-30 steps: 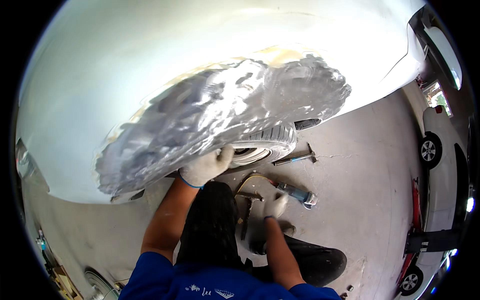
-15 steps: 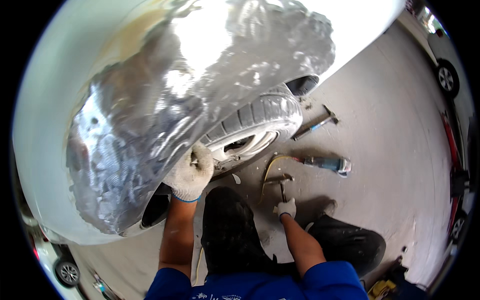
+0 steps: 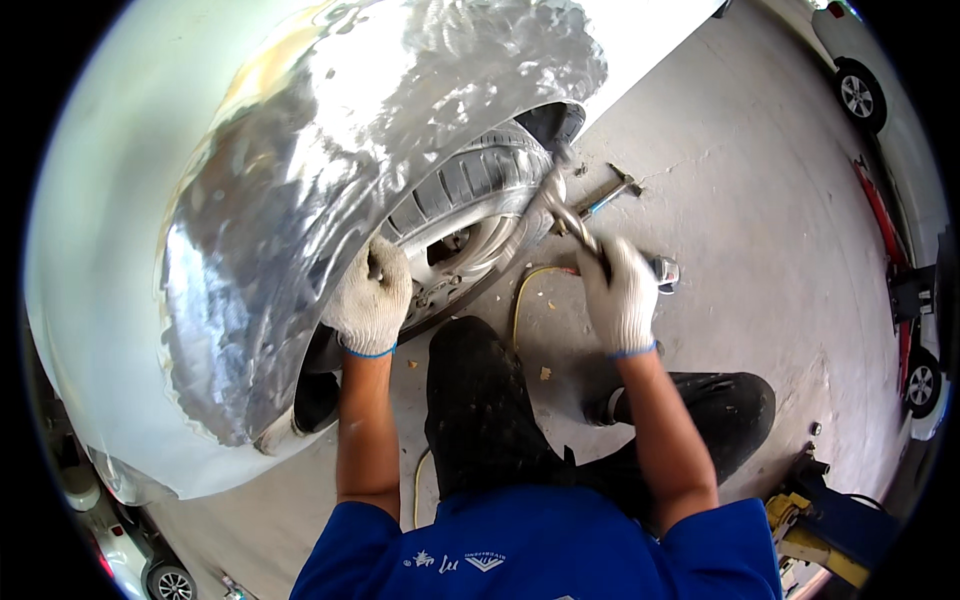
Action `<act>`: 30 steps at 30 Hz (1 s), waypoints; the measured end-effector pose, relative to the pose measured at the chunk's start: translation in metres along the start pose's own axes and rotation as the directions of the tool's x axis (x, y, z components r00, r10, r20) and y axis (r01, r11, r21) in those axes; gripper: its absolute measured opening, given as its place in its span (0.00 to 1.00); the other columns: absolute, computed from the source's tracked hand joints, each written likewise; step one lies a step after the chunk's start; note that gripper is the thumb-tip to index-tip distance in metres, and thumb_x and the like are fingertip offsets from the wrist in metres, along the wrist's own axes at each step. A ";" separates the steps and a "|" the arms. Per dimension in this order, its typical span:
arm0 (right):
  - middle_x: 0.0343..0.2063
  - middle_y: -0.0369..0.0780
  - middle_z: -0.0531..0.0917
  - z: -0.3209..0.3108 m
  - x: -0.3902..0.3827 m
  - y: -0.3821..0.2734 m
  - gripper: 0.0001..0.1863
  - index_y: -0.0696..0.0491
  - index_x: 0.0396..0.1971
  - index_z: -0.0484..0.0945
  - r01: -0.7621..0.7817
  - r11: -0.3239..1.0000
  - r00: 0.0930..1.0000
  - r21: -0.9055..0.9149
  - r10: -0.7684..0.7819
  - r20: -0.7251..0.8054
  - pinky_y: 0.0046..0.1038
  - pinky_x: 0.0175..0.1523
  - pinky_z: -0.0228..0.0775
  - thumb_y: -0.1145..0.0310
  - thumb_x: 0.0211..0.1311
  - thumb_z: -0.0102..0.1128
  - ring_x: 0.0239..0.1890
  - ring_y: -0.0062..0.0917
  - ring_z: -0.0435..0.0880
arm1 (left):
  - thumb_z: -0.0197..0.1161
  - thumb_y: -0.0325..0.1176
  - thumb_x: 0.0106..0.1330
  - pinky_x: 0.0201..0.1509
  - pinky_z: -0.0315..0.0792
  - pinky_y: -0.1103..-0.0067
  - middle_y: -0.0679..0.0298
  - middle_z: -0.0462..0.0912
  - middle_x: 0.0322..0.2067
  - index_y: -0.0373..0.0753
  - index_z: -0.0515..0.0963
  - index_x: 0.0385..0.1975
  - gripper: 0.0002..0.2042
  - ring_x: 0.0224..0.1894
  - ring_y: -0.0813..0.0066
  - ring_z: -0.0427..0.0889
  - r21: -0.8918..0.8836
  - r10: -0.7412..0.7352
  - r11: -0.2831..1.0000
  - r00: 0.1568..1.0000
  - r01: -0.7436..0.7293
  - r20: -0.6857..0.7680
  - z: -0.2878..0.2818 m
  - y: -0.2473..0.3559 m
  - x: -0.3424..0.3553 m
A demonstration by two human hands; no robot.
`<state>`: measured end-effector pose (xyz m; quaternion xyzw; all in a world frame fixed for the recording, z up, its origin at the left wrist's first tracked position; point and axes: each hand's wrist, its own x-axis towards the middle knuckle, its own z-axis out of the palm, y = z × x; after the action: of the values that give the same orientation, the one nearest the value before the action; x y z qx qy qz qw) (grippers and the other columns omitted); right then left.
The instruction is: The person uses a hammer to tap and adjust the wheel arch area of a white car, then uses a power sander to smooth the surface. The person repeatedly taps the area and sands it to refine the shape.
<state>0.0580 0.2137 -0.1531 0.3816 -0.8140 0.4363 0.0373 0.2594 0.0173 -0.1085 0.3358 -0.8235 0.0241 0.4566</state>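
Hammer (image 3: pixel 574 218) raised, right grip (image 3: pixel 622 292) clamped round it; left grip (image 3: pixel 370 300) at edge of fender (image 3: pixel 270 220), closure unclear.

The bare patch (image 3: pixel 260 240) is shiny, swirl-scratched metal, ragged-edged against glossy white paint (image 3: pixel 100 290). Left glove (image 3: pixel 371 302) and right glove (image 3: pixel 622 300) are matt knit cloth; the tyre (image 3: pixel 462 180), dusty grooved rubber; the blurred hammer (image 3: pixel 574 224), probably smooth metal.

Fender (image 3: pixel 240 260): I see shiny bare metal, edged by white paint.
Hammer (image 3: pixel 575 222): blurred, tilted, near the fender's arch.
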 end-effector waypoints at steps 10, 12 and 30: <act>0.32 0.51 0.86 -0.024 0.113 -0.041 0.18 0.53 0.41 0.81 0.111 0.986 0.853 -0.127 -0.029 0.521 0.45 0.45 0.76 0.53 0.68 0.57 0.38 0.48 0.85 | 0.63 0.28 0.65 0.46 0.79 0.71 0.55 0.88 0.36 0.37 0.85 0.44 0.10 0.36 0.60 0.87 -0.018 0.036 0.999 0.999 -0.037 -0.023 -0.001 -0.001 0.004; 0.33 0.50 0.86 -0.029 0.119 -0.045 0.18 0.54 0.41 0.81 0.158 0.971 0.855 -0.181 -0.042 0.517 0.45 0.45 0.76 0.53 0.69 0.56 0.38 0.47 0.85 | 0.62 0.29 0.66 0.50 0.77 0.69 0.54 0.88 0.38 0.37 0.85 0.45 0.11 0.40 0.58 0.87 0.012 0.022 1.000 0.999 -0.023 0.029 -0.004 0.005 0.011; 0.38 0.51 0.87 -0.017 0.136 -0.044 0.20 0.53 0.47 0.84 0.245 0.967 0.841 -0.071 -0.175 0.512 0.44 0.52 0.78 0.54 0.66 0.58 0.43 0.47 0.86 | 0.59 0.53 0.74 0.76 0.57 0.74 0.57 0.72 0.67 0.34 0.69 0.68 0.32 0.70 0.69 0.67 -0.368 0.112 0.727 0.429 0.580 0.896 0.115 -0.036 0.103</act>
<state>-0.0140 0.1317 -0.0585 0.5655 -0.7761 0.2597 -0.1026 0.1581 -0.1052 -0.1056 0.2430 -0.8298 -0.4999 0.0487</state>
